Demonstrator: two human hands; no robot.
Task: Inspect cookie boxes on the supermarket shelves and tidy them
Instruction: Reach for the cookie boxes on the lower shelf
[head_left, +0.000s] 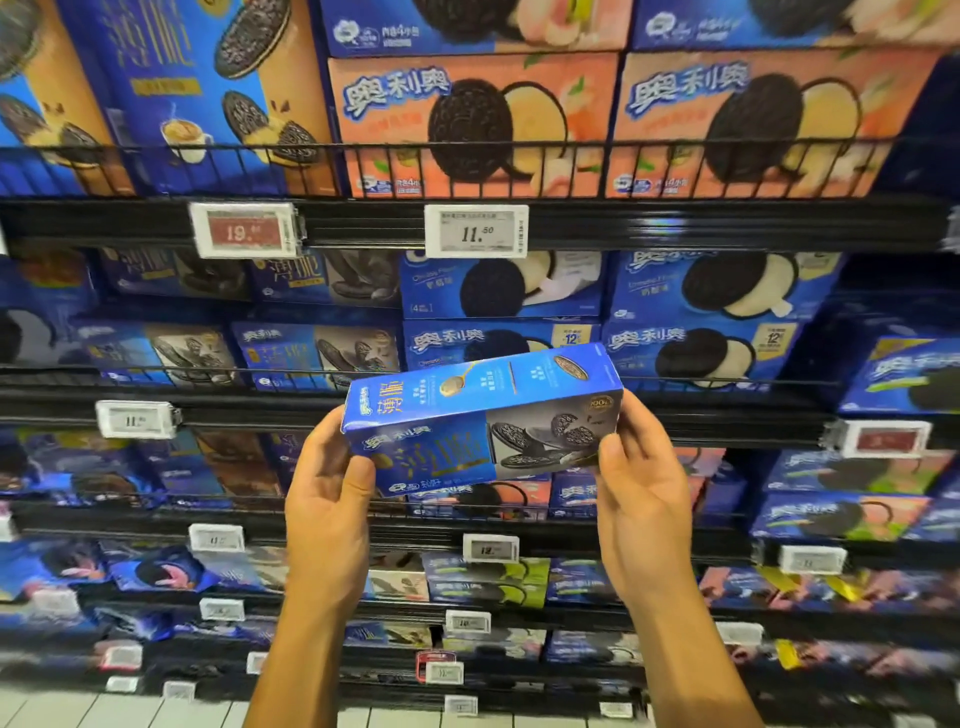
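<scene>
Cookie box (483, 421), blue with gold lettering and a grey panel showing thin dark sandwich cookies, is held in the air in front of the supermarket shelves, tilted so its right end sits higher than its left and its top face shows along with the front. The left hand (324, 488) has its grip closed on the box's left end, thumb lying over the lower front corner and fingers wrapped behind. The right hand (641, 483) has its grip closed on the right end, thumb pressed on the front face near the grey panel, fingers behind and out of sight. Both forearms rise from the bottom edge of the view.

Behind the box run several black shelves (675, 223) with wire front rails (363, 148). On the top shelf stand tall blue and tan boxes (171, 93) at left and peach-coloured boxes (470, 130) at centre and right, each with a large dark cookie pictured. Below them a red price tag (244, 231) reads 19 and a white price tag (475, 232) reads 11.50. The next shelf down carries blue boxes with a dark cookie and white cream (711, 312), stacked two high, and smaller blue and grey boxes (311, 353) like the held one at left. Lower shelves hold more blue packages, too blurred to read. Pale floor tiles (130, 712) show at the bottom left.
</scene>
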